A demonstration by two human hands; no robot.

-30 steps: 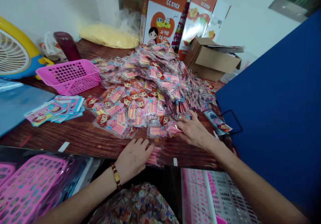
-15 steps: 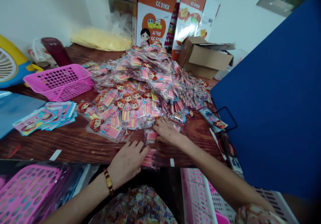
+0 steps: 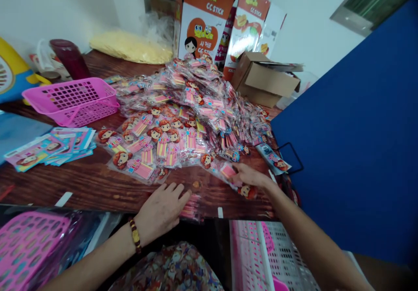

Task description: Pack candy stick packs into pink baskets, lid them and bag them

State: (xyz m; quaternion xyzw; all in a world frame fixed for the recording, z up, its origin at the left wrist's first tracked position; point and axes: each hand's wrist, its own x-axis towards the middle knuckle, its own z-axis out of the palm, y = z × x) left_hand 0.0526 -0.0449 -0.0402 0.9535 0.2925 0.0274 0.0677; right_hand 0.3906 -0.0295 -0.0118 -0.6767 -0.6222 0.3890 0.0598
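Observation:
My left hand (image 3: 161, 208), a beaded bracelet at its wrist, lies palm down at the table's front edge with fingers stretched out. Its thumb touches a small bunch of clear packets of pink sticks (image 3: 192, 207). Farther right, my right hand (image 3: 248, 175) has its fingers closed on a clear candy stick packet (image 3: 227, 170) printed with a red-haired cartoon figure; its fingertips are partly hidden. A large heap of similar packets (image 3: 202, 104) rises behind both hands, with several laid flat at its front left.
A pink basket (image 3: 70, 102) and fanned printed cards (image 3: 62, 147) are at left. Behind the heap stand printed cartons (image 3: 205, 25) and an open cardboard box (image 3: 266, 80). A blue panel (image 3: 346, 138) borders the right side. Plastic baskets (image 3: 254, 252) sit below the table edge.
My right hand has moved right, away from the heap's front, drawing packets along the table. My left hand stays beside the bunch of pink stick packets. The view has shifted slightly.

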